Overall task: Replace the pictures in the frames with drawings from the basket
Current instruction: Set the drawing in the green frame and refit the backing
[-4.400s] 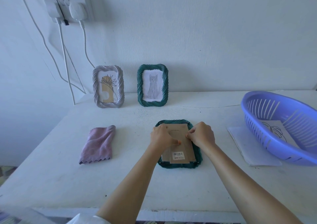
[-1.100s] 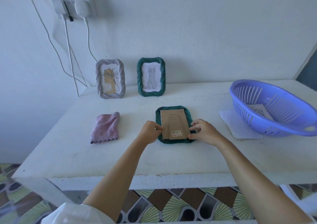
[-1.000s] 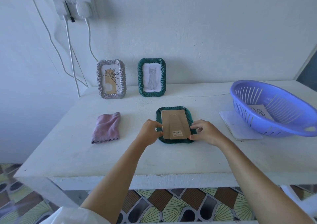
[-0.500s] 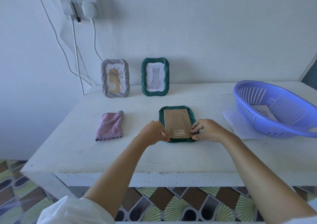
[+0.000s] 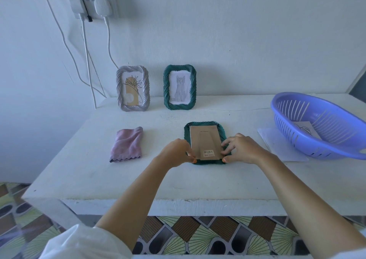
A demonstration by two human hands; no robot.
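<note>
- The face-down green frame (image 5: 204, 123) lies flat on the counter (image 5: 198, 181), near the middle and a little toward the front edge. Its brown cardboard backing (image 5: 205, 139) faces up, with a barcode sticker at the near end.
- The left hand (image 5: 176, 152) is at the frame's near-left corner. Its fingers are curled in and the thumb tip presses on the backing's edge, gripping the frame there.
- The right hand (image 5: 240, 148) is at the near-right corner. Its bent fingers rest on the right edge and the thumb is tucked at the corner, so it grips that side.
- Behind, against the wall, a second green frame (image 5: 179, 87) stands upright and holds a cat drawing.
- Just beside it to the left stands a grey frame (image 5: 132, 88) with a flower picture.
- A folded pink cloth (image 5: 127, 144) lies on the counter, left of the hands and apart from them.
- To the right sits a blue slotted basket (image 5: 293, 139) with a line drawing (image 5: 306, 128) inside.
- A white sheet (image 5: 277, 145) lies on the counter and passes partly under the basket.
- High on the wall at the left, a socket (image 5: 92, 3) holds plugs, and their cables hang down.
- Patterned floor tiles (image 5: 198, 237) show below the counter's front edge.
</note>
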